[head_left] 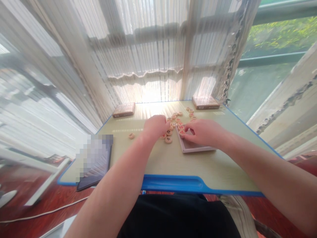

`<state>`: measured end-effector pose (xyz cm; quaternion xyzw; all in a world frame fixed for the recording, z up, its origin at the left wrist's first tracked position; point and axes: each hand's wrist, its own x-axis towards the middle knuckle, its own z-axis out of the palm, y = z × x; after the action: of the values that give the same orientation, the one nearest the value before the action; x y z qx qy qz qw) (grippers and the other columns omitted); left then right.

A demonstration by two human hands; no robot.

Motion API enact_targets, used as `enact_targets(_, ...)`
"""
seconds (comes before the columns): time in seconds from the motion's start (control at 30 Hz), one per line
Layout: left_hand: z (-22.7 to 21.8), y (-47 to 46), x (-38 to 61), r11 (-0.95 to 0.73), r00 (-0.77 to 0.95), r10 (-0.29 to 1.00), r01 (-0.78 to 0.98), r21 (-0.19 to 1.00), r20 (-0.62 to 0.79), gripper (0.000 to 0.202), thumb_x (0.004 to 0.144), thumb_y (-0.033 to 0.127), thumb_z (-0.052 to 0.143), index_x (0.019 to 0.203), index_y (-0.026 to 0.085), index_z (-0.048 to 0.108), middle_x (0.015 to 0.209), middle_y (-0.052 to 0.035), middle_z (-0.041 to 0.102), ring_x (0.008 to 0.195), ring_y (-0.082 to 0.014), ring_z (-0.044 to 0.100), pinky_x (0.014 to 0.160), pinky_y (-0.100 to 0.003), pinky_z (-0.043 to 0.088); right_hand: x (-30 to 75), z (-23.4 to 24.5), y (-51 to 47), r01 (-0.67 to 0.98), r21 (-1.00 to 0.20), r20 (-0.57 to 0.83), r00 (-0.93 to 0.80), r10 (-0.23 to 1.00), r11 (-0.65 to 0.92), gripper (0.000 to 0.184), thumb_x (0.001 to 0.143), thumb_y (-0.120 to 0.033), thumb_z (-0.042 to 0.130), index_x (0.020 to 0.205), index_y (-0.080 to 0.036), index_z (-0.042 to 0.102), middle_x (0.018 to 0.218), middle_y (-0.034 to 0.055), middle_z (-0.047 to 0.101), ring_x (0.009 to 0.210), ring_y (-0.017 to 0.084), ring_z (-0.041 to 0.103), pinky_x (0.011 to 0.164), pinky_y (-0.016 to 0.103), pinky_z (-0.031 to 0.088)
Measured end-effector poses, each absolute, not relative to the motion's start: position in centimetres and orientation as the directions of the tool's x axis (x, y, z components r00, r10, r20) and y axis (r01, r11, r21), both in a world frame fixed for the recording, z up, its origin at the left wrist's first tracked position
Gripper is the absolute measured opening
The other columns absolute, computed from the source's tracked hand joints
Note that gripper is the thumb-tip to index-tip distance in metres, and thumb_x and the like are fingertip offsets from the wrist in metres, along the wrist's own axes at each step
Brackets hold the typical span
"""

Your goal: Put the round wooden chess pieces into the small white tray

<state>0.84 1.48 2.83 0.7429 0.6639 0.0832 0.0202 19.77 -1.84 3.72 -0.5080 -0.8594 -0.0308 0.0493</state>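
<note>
Round wooden Chinese chess pieces (168, 139) with red or black characters lie in a loose cluster at the middle of the table. My left hand (156, 126) is at the cluster's left side, its fingers curled down among the pieces; its fingertips are hidden. My right hand (206, 131) reaches over a shallow, pale open box (198, 150). Its thumb and index finger close on a red-marked chess piece (182, 132) at the box's left wall. Another red-marked piece (181, 127) touches that one from behind. The right hand covers much of the box's inside.
A single chess piece (131, 136) lies apart on the left. Flat boxes stand at the back left (123, 109) and back right (206, 102). A dark-edged tablet-like device (109, 158), its face pixelated, rests at the left edge. The pale table (163, 162) has a blue rim.
</note>
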Motion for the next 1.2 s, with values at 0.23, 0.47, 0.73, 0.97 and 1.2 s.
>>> enact_targets(0.23,3.06,1.32,0.94,-0.110,0.098,0.991,0.984,0.141,0.092,0.026,0.081,0.035,0.045,0.085,0.021,0.067,0.077,-0.0048,0.069,0.071,-0.0192,0.061,0.064,-0.027,0.044,19.89,3.40,-1.58,0.873,0.006,0.122,-0.485,0.866,0.488,0.044,0.081,-0.058,0.040,0.090,-0.025,0.067,0.082,0.0044,0.069,0.067,0.018,0.059,0.050,0.027,0.028)
enact_targets(0.47,2.91,1.47,0.85,-0.114,0.102,0.991,0.983,0.144,0.088,0.027,0.082,0.036,0.045,0.087,0.021,0.067,0.079,-0.0049,0.069,0.075,-0.0197,0.061,0.067,-0.027,0.045,19.92,3.16,-1.38,0.868,0.003,0.140,-0.492,0.859,0.497,0.043,0.081,-0.056,0.041,0.089,-0.024,0.067,0.081,0.0050,0.069,0.067,0.018,0.059,0.050,0.028,0.026)
enact_targets(0.73,2.93,1.45,0.85,-0.122,0.109,0.989,0.984,0.129,0.103,0.026,0.081,0.034,0.045,0.085,0.020,0.066,0.079,-0.0051,0.069,0.074,-0.0194,0.061,0.064,-0.026,0.044,19.90,3.16,-1.47,0.865,0.013,0.147,-0.497,0.855,0.501,0.042,0.082,-0.056,0.039,0.089,-0.024,0.067,0.080,0.0043,0.069,0.064,0.017,0.057,0.051,0.027,0.026)
enact_targets(0.97,2.79,1.55,0.77,-0.131,0.119,0.988,0.983,0.129,0.097,0.026,0.081,0.034,0.043,0.084,0.021,0.066,0.079,-0.0050,0.068,0.074,-0.0206,0.061,0.066,-0.029,0.045,19.91,3.30,-1.56,0.871,0.020,0.121,-0.489,0.864,0.491,0.042,0.082,-0.055,0.039,0.092,-0.026,0.068,0.082,0.0039,0.070,0.067,0.018,0.058,0.054,0.028,0.030)
enact_targets(1.2,2.55,1.94,0.57,-0.103,0.088,0.991,0.982,0.161,0.100,0.026,0.081,0.034,0.044,0.087,0.021,0.065,0.083,-0.0052,0.067,0.077,-0.0203,0.060,0.068,-0.028,0.045,19.79,3.65,-1.82,0.880,0.001,0.098,-0.472,0.876,0.474,0.042,0.080,-0.056,0.042,0.092,-0.025,0.068,0.082,0.0041,0.070,0.067,0.018,0.059,0.052,0.027,0.029)
